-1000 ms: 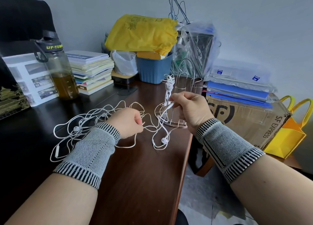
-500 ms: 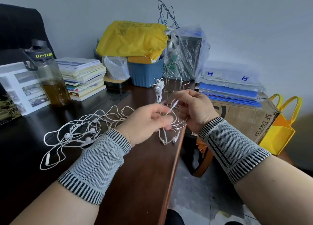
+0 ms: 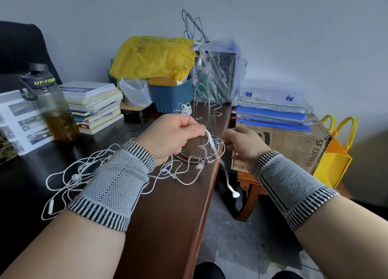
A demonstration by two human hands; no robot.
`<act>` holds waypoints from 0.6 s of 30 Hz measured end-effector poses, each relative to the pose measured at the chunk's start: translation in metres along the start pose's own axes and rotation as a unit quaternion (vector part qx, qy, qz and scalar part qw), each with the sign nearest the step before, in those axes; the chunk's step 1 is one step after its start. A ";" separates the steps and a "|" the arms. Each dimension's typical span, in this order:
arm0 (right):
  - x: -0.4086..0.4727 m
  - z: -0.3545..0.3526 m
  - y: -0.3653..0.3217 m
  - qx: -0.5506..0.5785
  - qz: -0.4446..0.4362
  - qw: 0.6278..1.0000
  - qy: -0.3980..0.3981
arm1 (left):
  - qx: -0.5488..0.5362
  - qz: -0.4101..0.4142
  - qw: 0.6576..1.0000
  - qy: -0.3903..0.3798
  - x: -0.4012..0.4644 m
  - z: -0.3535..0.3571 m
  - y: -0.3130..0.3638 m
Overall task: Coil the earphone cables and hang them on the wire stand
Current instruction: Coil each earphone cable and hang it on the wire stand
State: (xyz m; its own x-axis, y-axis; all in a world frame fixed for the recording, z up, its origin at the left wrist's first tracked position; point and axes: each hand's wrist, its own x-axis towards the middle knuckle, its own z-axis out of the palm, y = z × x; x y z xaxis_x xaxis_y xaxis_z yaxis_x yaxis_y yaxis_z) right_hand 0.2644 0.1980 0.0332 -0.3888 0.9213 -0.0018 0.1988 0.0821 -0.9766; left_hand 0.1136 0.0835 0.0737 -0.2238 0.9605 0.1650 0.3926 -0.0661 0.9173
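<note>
Since half a second ago both hands have risen toward the wire stand (image 3: 200,131). Loose earphone cables (image 3: 69,178) sprawl on the desk (image 3: 168,215) at left; the left hand (image 3: 174,134) pinches one cable, its earbud (image 3: 235,193) dangling past the edge. The right hand (image 3: 244,145) is blurred; its grip cannot be told.

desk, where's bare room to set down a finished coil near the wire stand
Free: the brown desk strip between the loose earphone cables and the edge, nearer you than the wire stand. Crowded: the back, with bottle, books, blue bin.
</note>
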 end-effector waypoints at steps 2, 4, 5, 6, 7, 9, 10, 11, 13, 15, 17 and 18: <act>-0.006 0.006 -0.006 0.070 -0.059 0.995 -0.026 | -0.008 0.012 1.000 0.006 0.003 0.008 0.005; -0.014 0.011 -0.016 0.169 -0.070 0.978 -0.096 | -0.029 0.019 0.999 0.037 0.007 0.016 0.007; -0.017 0.010 -0.020 0.203 -0.065 0.968 -0.134 | -0.049 0.020 0.996 0.066 0.009 0.018 0.008; -0.019 0.008 -0.022 0.223 -0.067 0.958 -0.166 | -0.077 0.018 0.992 0.102 0.011 0.019 0.007; -0.019 0.005 -0.022 0.232 -0.070 0.952 -0.187 | -0.111 0.012 0.984 0.141 0.014 0.018 0.006; -0.016 -0.005 -0.017 0.226 -0.058 0.950 -0.206 | -0.170 -0.009 0.963 0.210 0.017 0.014 0.001; -0.014 -0.009 -0.013 0.226 -0.041 0.950 -0.211 | -0.190 -0.020 0.954 0.232 0.018 0.012 -0.003; -0.012 -0.012 -0.008 0.230 -0.028 0.949 -0.214 | -0.206 -0.029 0.948 0.243 0.018 0.010 -0.005; -0.008 -0.014 -0.001 0.238 -0.010 0.947 -0.215 | -0.221 -0.037 0.948 0.227 0.018 0.014 -0.009; -0.002 -0.008 0.004 0.222 0.004 0.949 -0.223 | -0.216 -0.036 0.959 0.182 0.017 0.023 -0.009; 0.007 0.000 0.007 0.172 0.007 0.954 -0.246 | -0.212 -0.035 0.965 0.154 0.020 0.031 -0.011; 0.010 0.002 0.007 0.141 0.002 0.955 -0.260 | -0.214 -0.034 0.964 0.157 0.021 0.033 -0.013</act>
State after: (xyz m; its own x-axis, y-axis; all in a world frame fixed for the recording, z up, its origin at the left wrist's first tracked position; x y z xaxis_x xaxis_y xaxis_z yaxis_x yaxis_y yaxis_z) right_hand 0.2605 0.2069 0.0261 -0.7978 0.6016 -0.0398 -0.0208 -0.0934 -0.9954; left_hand 0.1327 0.1136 0.0533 -0.5218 0.8417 0.1390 -0.0207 -0.1754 0.9843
